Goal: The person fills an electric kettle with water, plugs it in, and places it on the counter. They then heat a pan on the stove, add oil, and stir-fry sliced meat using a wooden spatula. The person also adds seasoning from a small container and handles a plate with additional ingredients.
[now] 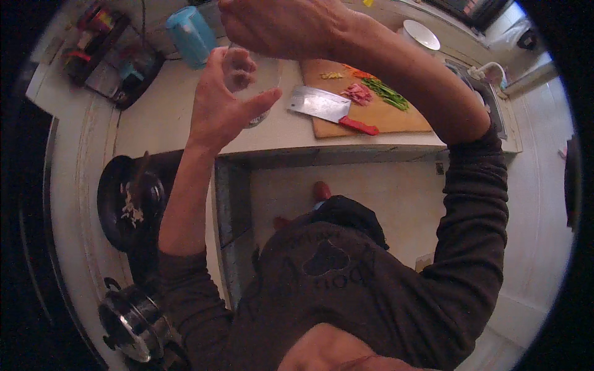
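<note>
My left hand (218,99) is wrapped around a clear, see-through container (257,74), thumb on its near right side. Directly above, at the top edge of the picture, my right hand (283,28) is curled with its back to the camera, close to the container's upper end; whether it grips anything is hidden. To the right of the container, a cleaver (322,104) with a red handle lies partly on a wooden cutting board (390,124). Cut green vegetable strips (385,92), pink shreds (358,94), orange shreds (357,71) and pale yellow pieces (332,75) rest on the board.
At the left stand a dark wok (109,208) holding pale pieces and a brown utensil, and a steel pot (132,324). A blue pitcher (190,37) and a dark rack (111,65) stand at the back left. A white bowl (421,35) and a sink with a faucet (494,69) are at the right.
</note>
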A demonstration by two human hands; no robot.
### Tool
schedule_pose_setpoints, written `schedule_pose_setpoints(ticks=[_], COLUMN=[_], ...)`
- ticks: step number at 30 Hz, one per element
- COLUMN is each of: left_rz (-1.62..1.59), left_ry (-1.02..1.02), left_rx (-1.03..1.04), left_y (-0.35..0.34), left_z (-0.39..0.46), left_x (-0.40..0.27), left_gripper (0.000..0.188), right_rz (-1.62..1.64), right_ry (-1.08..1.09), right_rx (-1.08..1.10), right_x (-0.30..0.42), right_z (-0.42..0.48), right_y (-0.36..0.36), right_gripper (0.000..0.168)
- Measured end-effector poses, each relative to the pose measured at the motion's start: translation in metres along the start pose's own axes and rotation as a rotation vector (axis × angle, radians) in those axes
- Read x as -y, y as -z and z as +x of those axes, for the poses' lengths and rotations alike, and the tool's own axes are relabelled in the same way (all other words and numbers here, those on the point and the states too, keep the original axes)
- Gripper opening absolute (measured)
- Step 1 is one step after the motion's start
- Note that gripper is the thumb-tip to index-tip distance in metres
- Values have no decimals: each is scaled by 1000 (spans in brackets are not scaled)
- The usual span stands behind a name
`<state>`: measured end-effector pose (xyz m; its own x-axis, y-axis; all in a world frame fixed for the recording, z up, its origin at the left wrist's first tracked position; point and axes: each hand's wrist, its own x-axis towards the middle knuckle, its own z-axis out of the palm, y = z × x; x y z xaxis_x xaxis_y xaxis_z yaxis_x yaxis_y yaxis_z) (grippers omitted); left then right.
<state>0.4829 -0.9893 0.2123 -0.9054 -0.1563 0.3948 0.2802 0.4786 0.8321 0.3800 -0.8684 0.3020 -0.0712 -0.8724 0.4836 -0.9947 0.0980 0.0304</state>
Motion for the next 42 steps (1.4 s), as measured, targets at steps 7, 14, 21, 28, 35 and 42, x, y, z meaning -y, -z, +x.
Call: schedule_pose_setpoints(ticks=[7, 14, 21, 28, 35, 42], left_rz=[-286, -793, -527, 45, 520, 968], left_ry=[111, 124, 217, 518, 343, 264], left_rx=[289, 717, 485, 383, 415, 520], left_y=[-59, -98, -136, -161, -173, -184], left_z=[30, 54, 58, 66, 70, 88], left_x=[-4, 20, 77, 101, 177, 194], left_gripper=[61, 68, 77, 61, 62, 63], right_rz=[58, 315, 657, 818, 855, 893], right_ry=[179, 192, -376, -896, -1133, -1275], right_rx=[-84, -112, -527, -752, -549, -520], right_x=[-57, -87, -135, -151, -128, -111], right_z=[-58, -96, -177, -284, -327, -349], right_y=[10, 19, 9, -56, -110, -129], right_gripper=[19, 16, 24, 27, 27, 27])
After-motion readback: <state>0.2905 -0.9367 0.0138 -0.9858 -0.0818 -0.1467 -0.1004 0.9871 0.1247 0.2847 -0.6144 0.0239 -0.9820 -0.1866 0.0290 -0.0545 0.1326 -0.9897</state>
